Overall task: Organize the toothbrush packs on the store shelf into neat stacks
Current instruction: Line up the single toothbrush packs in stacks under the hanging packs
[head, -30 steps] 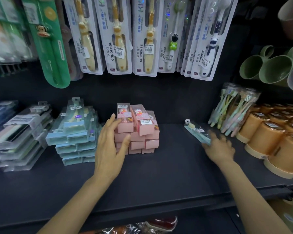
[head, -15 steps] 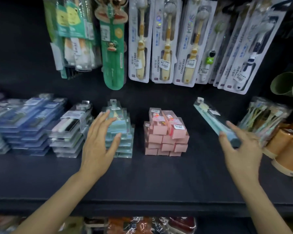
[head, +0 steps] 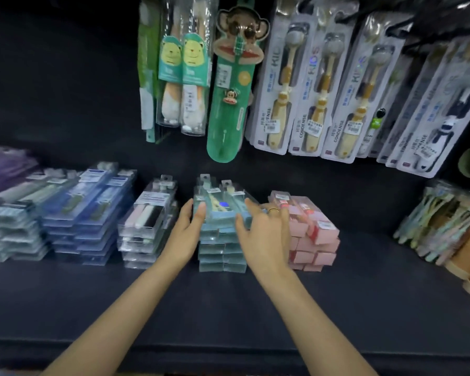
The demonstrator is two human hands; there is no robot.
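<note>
Teal stack (head: 223,240): mid-shelf (head: 228,308), between the clear stack (head: 147,226) and the pink stack (head: 310,234).
Top pack (head: 235,202): lies on the teal stack, apparently being squared to it.
Left hand (head: 186,234): fingers straight, pressed to the stack's left side, likely bracing it.
Right hand (head: 263,229): fingers spread on the top pack's right edge; whether it pinches, cannot tell.

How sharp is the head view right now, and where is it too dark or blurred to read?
Head view: teal stack and both hands, left hand and right hand, fairly sharp; hanging kids packs readable but bowed by the wide lens; far-left stacks smeared; upper left black.
</note>
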